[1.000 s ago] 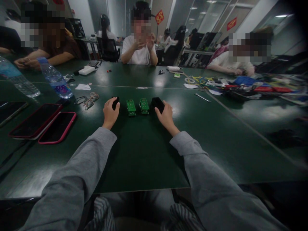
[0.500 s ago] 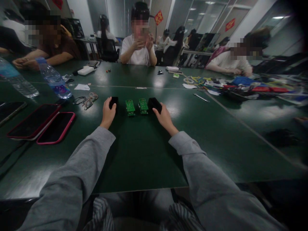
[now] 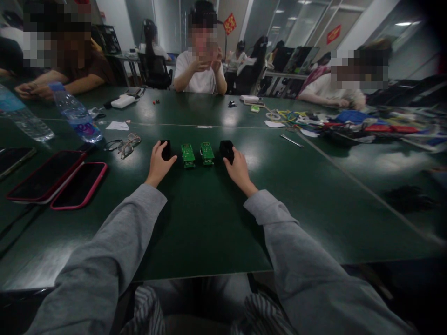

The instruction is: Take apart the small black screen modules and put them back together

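Two green circuit boards, a left one and a right one, lie side by side on the dark green table. Just left of them is my left hand, its thumb spread away from the fingers beside a black box. The fingertips are at that box, but no grip closes round it. To the right of the boards, my right hand has thumb and fingers round the near right side of another black box, which rests on the table.
Phones, glasses and water bottles are at the left. A metal tool and a heap of cables lie right. People sit across the table.
My left thumb has moved off the left black box and spread rightward. The right black box looks turned and slightly farther right in my right hand. The circuit boards stay in place.
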Action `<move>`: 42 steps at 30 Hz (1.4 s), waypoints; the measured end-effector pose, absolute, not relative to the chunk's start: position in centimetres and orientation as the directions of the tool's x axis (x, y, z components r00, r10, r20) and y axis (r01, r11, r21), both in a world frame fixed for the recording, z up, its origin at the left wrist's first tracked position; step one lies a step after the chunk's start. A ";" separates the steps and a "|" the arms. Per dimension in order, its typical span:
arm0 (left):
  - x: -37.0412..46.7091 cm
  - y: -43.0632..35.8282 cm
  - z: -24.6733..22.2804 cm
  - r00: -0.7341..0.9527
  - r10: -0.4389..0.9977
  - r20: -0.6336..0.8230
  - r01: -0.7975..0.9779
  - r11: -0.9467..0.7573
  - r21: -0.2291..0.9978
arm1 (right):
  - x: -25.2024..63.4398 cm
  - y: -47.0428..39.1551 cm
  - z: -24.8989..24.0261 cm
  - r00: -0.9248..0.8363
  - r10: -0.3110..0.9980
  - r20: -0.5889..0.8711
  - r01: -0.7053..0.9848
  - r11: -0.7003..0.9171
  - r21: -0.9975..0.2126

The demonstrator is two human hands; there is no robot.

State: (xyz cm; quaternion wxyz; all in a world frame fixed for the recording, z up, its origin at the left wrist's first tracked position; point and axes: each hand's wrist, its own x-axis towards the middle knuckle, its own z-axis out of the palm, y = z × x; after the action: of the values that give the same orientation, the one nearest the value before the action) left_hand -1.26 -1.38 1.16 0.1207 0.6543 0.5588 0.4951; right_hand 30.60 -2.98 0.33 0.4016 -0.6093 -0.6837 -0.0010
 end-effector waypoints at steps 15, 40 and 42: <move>1.6 -5.4 4.4 0.360 0.691 0.627 0.748 -0.615 0.248 | 27.2 -6.7 3.7 -0.376 0.778 0.502 0.859 0.496 -0.125; -1.7 -2.1 2.5 -0.224 0.696 0.682 0.721 -0.352 0.597 | 31.0 -3.2 1.2 0.112 0.873 0.475 0.783 0.217 -0.583; -1.6 -2.1 2.5 -0.196 0.714 0.672 0.717 -0.364 0.595 | 30.9 -3.3 1.1 0.098 0.881 0.463 0.792 0.213 -0.572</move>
State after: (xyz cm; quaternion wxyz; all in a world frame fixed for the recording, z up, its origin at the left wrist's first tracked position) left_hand -1.56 -2.07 2.48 -0.0014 0.6341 0.5641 0.5289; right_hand 30.85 -3.35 1.13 0.3981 -0.6248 -0.6694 0.0556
